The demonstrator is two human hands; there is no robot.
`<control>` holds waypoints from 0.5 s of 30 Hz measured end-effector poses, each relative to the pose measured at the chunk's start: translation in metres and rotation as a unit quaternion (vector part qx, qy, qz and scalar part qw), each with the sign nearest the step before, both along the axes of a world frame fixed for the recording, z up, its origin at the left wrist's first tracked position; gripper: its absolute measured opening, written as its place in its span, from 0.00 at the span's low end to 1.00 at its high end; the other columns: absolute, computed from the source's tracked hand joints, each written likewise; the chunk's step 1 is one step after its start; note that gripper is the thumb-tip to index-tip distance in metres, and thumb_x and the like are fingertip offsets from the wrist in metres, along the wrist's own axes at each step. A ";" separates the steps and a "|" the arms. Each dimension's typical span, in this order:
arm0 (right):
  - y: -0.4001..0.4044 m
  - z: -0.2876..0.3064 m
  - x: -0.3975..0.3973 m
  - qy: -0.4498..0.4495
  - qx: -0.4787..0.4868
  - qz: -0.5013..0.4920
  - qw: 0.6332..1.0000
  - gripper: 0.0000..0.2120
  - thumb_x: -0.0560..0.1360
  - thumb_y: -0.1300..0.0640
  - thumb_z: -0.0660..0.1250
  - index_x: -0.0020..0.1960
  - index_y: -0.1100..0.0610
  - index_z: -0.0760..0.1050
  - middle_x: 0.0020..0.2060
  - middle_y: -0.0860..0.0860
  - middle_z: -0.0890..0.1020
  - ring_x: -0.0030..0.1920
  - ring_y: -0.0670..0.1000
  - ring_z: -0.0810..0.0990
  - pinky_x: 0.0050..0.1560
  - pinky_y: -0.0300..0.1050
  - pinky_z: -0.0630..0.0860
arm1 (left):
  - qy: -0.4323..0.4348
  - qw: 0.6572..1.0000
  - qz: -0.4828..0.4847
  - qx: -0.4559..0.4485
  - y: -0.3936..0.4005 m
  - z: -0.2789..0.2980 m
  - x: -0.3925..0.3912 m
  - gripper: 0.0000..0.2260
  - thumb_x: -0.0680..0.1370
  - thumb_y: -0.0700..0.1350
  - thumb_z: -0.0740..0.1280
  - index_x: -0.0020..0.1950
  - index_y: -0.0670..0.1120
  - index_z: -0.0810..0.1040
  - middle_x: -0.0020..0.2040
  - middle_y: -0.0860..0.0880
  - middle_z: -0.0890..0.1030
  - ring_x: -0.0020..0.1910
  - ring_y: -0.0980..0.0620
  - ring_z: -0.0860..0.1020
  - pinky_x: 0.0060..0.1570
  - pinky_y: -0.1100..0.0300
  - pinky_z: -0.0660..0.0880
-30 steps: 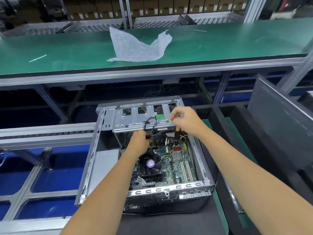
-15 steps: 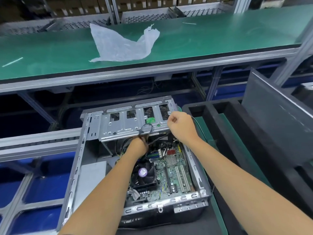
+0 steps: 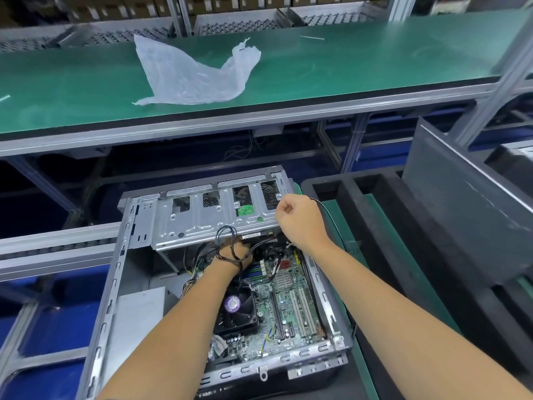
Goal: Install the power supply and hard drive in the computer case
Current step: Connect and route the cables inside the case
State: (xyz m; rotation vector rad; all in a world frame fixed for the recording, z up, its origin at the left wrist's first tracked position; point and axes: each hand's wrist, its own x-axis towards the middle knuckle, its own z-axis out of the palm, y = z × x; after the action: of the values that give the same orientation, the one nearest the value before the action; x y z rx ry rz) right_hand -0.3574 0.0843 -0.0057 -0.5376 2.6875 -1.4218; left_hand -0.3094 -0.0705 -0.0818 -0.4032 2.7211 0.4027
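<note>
Case: open grey steel computer case (image 3: 115, 287) lay on its side on the dark surface, green motherboard (image 3: 291, 295) facing up for access. Silver perforated drive cage (image 3: 202, 220) spanned the far end. Left hand (image 3: 235, 254) reached under the cage's edge amid looped black cables (image 3: 227, 241), probably routing them; its fingers were hidden, grip can't be told. Right hand (image 3: 297, 219) was clenched at the cage's right corner, a thin black wire (image 3: 326, 207) trailing behind it, likely held taut. Power supply and hard drive not identifiable.

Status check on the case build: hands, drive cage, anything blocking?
Left hand reaches under the drive cage, among black cables; grip hidden. Right hand fisted at the cage's right end, thin black wire trailing behind it. Looped cables crowd the left hand.
</note>
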 end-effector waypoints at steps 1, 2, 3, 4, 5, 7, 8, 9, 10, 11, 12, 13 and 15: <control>0.000 0.000 0.000 0.001 0.000 -0.001 1.000 0.07 0.72 0.66 0.64 0.36 0.61 0.76 0.29 0.49 0.77 0.29 0.46 0.70 0.29 0.32 0.68 | -0.005 1.000 -0.016 -0.012 0.000 -0.001 -0.001 0.15 0.83 0.43 0.53 0.63 0.41 0.75 0.60 0.40 0.78 0.58 0.43 0.76 0.56 0.55 0.71; 0.000 0.001 0.000 0.001 0.001 0.000 1.000 0.07 0.72 0.66 0.64 0.36 0.61 0.76 0.29 0.48 0.77 0.29 0.46 0.71 0.30 0.32 0.68 | -0.008 0.999 -0.023 -0.021 0.001 -0.001 -0.001 0.15 0.83 0.43 0.53 0.62 0.41 0.75 0.60 0.40 0.78 0.58 0.43 0.76 0.56 0.55 0.71; -0.001 0.001 0.000 0.002 0.000 0.000 1.000 0.07 0.72 0.66 0.64 0.36 0.61 0.76 0.29 0.48 0.77 0.29 0.46 0.71 0.30 0.32 0.68 | -0.003 0.999 -0.026 -0.028 0.001 0.000 -0.001 0.15 0.82 0.43 0.53 0.62 0.42 0.76 0.59 0.40 0.78 0.57 0.43 0.76 0.55 0.54 0.71; -0.001 0.001 0.000 0.002 -0.001 0.000 1.000 0.07 0.72 0.67 0.64 0.36 0.61 0.76 0.30 0.49 0.77 0.30 0.47 0.71 0.30 0.32 0.68 | 0.011 0.999 -0.025 -0.036 0.002 0.000 -0.002 0.14 0.82 0.42 0.54 0.61 0.42 0.76 0.59 0.41 0.78 0.57 0.43 0.76 0.55 0.54 0.71; -0.001 0.001 0.000 0.002 -0.001 0.000 1.000 0.07 0.72 0.67 0.64 0.36 0.62 0.76 0.30 0.49 0.77 0.30 0.47 0.71 0.30 0.33 0.68 | 0.023 0.998 -0.023 -0.044 0.002 0.000 -0.003 0.14 0.82 0.41 0.54 0.61 0.42 0.76 0.59 0.41 0.78 0.57 0.43 0.76 0.54 0.55 0.72; -0.001 0.001 -0.001 0.003 -0.002 0.001 1.000 0.07 0.72 0.67 0.63 0.36 0.61 0.76 0.30 0.49 0.77 0.30 0.47 0.71 0.30 0.32 0.68 | 0.031 0.998 -0.020 -0.055 0.002 0.000 -0.004 0.14 0.81 0.40 0.55 0.61 0.41 0.76 0.59 0.41 0.78 0.57 0.43 0.77 0.53 0.55 0.72; -0.001 0.001 -0.001 0.002 -0.003 0.002 1.000 0.08 0.72 0.67 0.63 0.35 0.61 0.75 0.29 0.48 0.76 0.30 0.47 0.71 0.31 0.32 0.68 | 0.023 0.998 -0.021 -0.060 0.001 -0.002 -0.003 0.13 0.81 0.40 0.55 0.60 0.41 0.76 0.59 0.41 0.78 0.57 0.43 0.77 0.52 0.55 0.72; -0.001 0.001 0.000 0.002 -0.004 0.002 1.000 0.08 0.72 0.67 0.63 0.35 0.60 0.75 0.29 0.48 0.76 0.29 0.46 0.70 0.30 0.32 0.68 | 0.016 0.998 -0.024 -0.064 0.001 -0.002 -0.003 0.13 0.81 0.41 0.55 0.60 0.41 0.77 0.59 0.40 0.78 0.57 0.43 0.77 0.52 0.56 0.72; -0.001 0.001 0.000 0.002 -0.004 0.002 1.000 0.08 0.72 0.67 0.63 0.35 0.60 0.75 0.28 0.47 0.75 0.29 0.45 0.70 0.30 0.32 0.68 | 0.015 0.997 -0.028 -0.064 0.001 -0.002 -0.002 0.13 0.81 0.41 0.55 0.59 0.41 0.77 0.59 0.40 0.78 0.57 0.43 0.77 0.52 0.56 0.72; -0.001 0.001 0.000 0.002 -0.004 0.001 1.000 0.08 0.72 0.67 0.63 0.35 0.60 0.75 0.28 0.47 0.75 0.29 0.45 0.70 0.30 0.32 0.68 | 0.019 0.997 -0.035 -0.064 -0.001 -0.004 -0.002 0.13 0.81 0.42 0.55 0.59 0.41 0.77 0.59 0.40 0.78 0.56 0.43 0.77 0.53 0.55 0.72; -0.001 0.001 0.000 0.001 -0.003 0.000 1.000 0.08 0.72 0.66 0.63 0.35 0.60 0.75 0.28 0.47 0.75 0.29 0.45 0.70 0.29 0.32 0.68 | 0.024 0.996 -0.047 -0.067 -0.001 -0.006 -0.003 0.13 0.81 0.42 0.55 0.60 0.42 0.77 0.58 0.40 0.78 0.56 0.42 0.77 0.54 0.55 0.72; -0.001 0.000 0.000 0.000 -0.002 -0.002 1.000 0.07 0.72 0.66 0.64 0.36 0.61 0.75 0.28 0.47 0.75 0.29 0.45 0.70 0.29 0.32 0.68 | 0.028 0.995 -0.060 -0.074 -0.001 -0.006 -0.003 0.14 0.81 0.43 0.55 0.61 0.43 0.76 0.58 0.41 0.79 0.56 0.42 0.77 0.54 0.54 0.72; -0.001 -0.001 0.000 -0.001 -0.003 -0.003 1.000 0.07 0.72 0.66 0.64 0.36 0.61 0.76 0.28 0.47 0.76 0.29 0.45 0.70 0.29 0.30 0.68 | 0.034 0.991 -0.085 -0.092 -0.001 -0.008 -0.004 0.14 0.81 0.43 0.55 0.62 0.44 0.76 0.58 0.41 0.79 0.55 0.43 0.77 0.53 0.55 0.72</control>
State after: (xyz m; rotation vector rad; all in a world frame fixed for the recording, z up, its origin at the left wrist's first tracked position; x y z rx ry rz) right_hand -0.3579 0.0835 -0.0064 -0.5283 2.6857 -1.4311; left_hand -0.3132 -0.0718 -0.0899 -0.2046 2.8423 0.1216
